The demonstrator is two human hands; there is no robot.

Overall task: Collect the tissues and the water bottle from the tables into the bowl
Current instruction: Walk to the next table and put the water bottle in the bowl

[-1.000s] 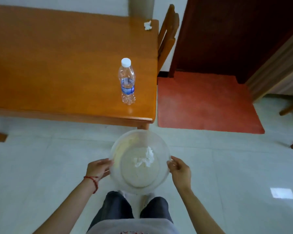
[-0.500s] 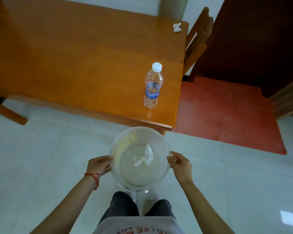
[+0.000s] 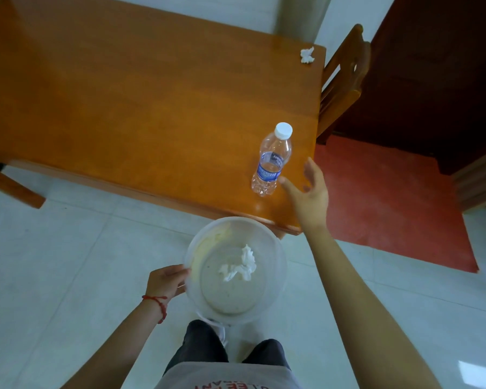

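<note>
A clear water bottle (image 3: 272, 161) with a white cap and blue label stands upright near the right front corner of the orange wooden table (image 3: 141, 108). My right hand (image 3: 309, 192) is open just right of the bottle, fingers spread, not touching it. My left hand (image 3: 166, 282) grips the left rim of a translucent plastic bowl (image 3: 275, 293), held in front of my legs below the table edge. A crumpled white tissue (image 3: 240, 265) lies inside the bowl. Another crumpled tissue (image 3: 307, 55) sits at the table's far right corner.
A wooden chair (image 3: 343, 80) stands against the table's right side. A red mat (image 3: 385, 200) covers the floor to the right, before a dark wooden door (image 3: 438, 66). Another chair's leg (image 3: 11, 183) shows at the left. The floor is pale tile.
My right hand has let go of the bowl's rim and reached up to just beside the bottle. The left hand alone holds the bowl. The view has shifted closer to the table.
</note>
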